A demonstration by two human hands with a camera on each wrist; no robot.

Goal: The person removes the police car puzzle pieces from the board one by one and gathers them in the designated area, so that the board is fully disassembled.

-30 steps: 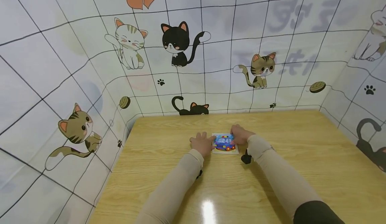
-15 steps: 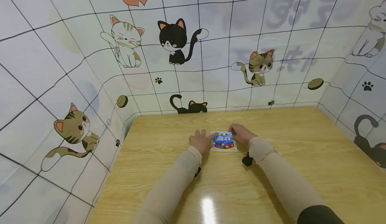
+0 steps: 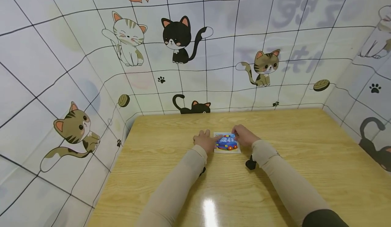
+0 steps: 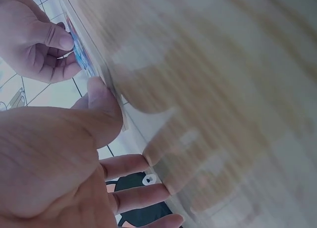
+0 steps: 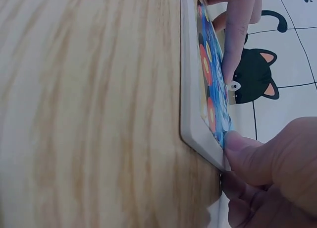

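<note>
A small picture puzzle board (image 3: 227, 151) with a blue cartoon car and a pale raised frame lies flat on the wooden table (image 3: 171, 132). My left hand (image 3: 205, 141) is at its left side. The index finger reaches onto the picture, the thumb is against the board's edge, and the other fingers spread over the table. On the right, my right hand (image 3: 245, 136) pinches the board at its far right edge. In the right wrist view the right thumb (image 5: 242, 151) presses on the picture's corner while the other fingers curl beside the edge, partly hidden.
A cloth wall (image 3: 223, 60) printed with cats and grid lines stands behind the table and along both sides. Dark wrist cameras (image 3: 251, 163) hang under the sleeves. Light glares on the tabletop near the front.
My right thumb has shifted from the picture's right side up toward the far right edge. My left index finger has come further over the picture. The board stays nearly in place.
</note>
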